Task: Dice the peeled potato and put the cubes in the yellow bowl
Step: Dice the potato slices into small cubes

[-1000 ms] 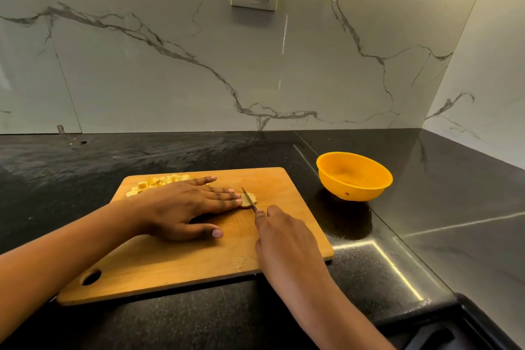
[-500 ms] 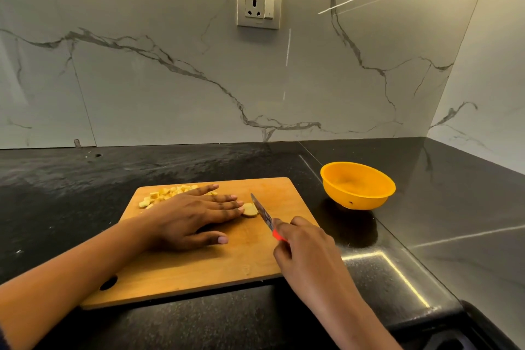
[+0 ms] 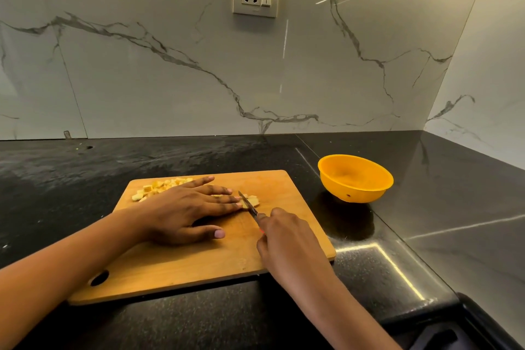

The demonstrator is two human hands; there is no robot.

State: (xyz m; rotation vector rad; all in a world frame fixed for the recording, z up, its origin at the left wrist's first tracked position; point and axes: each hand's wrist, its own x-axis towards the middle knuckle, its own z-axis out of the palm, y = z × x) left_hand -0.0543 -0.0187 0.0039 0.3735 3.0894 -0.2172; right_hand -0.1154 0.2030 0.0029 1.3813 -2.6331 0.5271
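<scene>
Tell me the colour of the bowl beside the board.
The bowl is plain yellow-orange with no pattern; the head view shows it clearly.

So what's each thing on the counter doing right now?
yellow bowl: upright, looks empty.
knife: gripped by the right hand, blade down.
potato piece: on the cutting board, partly cut.
potato cubes: piled at the board's far left corner.
left hand: flat, fingers pressing the potato piece.
</scene>
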